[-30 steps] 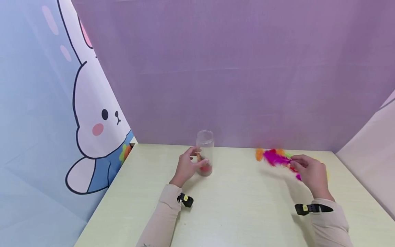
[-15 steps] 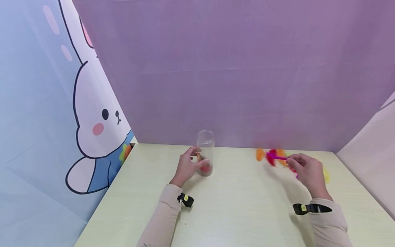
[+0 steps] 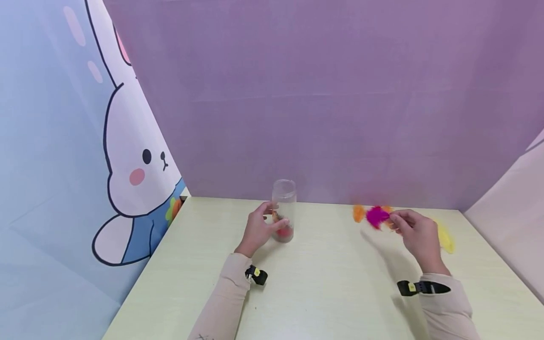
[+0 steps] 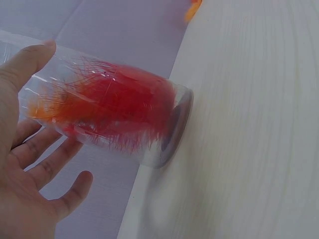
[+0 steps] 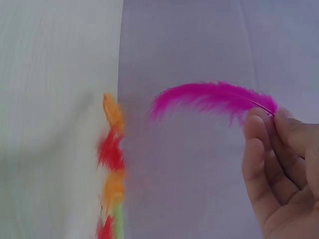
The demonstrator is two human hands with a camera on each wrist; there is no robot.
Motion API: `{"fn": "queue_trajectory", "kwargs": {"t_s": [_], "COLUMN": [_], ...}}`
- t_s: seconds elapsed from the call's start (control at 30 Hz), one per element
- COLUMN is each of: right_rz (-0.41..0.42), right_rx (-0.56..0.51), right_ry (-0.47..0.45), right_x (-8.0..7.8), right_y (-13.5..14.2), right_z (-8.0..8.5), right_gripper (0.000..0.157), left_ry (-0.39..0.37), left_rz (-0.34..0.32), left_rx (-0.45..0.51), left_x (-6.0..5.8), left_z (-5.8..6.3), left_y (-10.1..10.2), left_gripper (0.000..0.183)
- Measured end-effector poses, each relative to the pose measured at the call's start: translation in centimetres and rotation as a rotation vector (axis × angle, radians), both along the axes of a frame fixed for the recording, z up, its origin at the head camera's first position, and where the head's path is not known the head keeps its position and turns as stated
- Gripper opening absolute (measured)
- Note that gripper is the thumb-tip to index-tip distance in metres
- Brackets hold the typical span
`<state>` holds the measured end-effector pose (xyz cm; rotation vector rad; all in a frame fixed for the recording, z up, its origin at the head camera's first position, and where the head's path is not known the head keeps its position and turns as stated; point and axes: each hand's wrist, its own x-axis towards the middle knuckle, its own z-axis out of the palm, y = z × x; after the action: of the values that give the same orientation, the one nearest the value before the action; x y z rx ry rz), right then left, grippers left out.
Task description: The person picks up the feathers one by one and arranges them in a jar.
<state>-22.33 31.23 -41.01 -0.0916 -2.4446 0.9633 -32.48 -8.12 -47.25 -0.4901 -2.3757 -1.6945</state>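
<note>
A clear jar (image 3: 286,203) stands upright on the table. My left hand (image 3: 258,230) holds it from the left, thumb on the near side and fingers round the far side. Inside the jar, red feathers (image 4: 134,99) and orange feathers (image 4: 65,107) lie low down, seen in the left wrist view. Between thumb and fingertips, my right hand (image 3: 420,238) pinches a magenta feather (image 5: 209,97) by its quill. That feather hangs in the air, its tip pointing left, and in the head view it overlaps the feathers behind it.
Loose feathers lie in a row along the table's far edge: orange (image 3: 359,213), red (image 5: 111,152) and green (image 5: 118,219). A yellow feather (image 3: 445,237) lies right of my right hand. A purple backdrop (image 3: 323,118) rises behind the table (image 3: 331,283).
My right hand has moved a little to the left with the magenta feather, which has turned in its pinch. My left hand stays on the jar.
</note>
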Motion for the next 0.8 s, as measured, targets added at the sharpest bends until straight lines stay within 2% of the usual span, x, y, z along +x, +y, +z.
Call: {"fn": "queue_trajectory", "kwargs": {"t_s": [0.17, 0.4, 0.6, 0.8], "right_rz": [-0.035, -0.075, -0.044, -0.006], "right_rx": [-0.017, -0.114, -0.236, -0.280], "right_ry": [0.041, 0.089, 0.117, 0.144], "right_x": [-0.1, 0.1, -0.3, -1.0], "right_y": [-0.9, -2.2, -3.4, -4.8], "right_z": [0.2, 1.2, 1.8, 2.9], "right_gripper": [0.023, 0.021, 0.020, 0.022], "left_ry": [-0.003, 0.014, 0.009, 0.006], "left_rz": [0.002, -0.007, -0.001, -0.003], "left_rx": [0.005, -0.006, 0.000, -0.002], "left_x": [0.1, 0.0, -0.1, -0.1], "left_z": [0.1, 0.1, -0.1, -0.1], "left_y": [-0.1, -0.1, -0.1, -0.2], "left_gripper": [0.058, 0.064, 0.062, 0.065]}}
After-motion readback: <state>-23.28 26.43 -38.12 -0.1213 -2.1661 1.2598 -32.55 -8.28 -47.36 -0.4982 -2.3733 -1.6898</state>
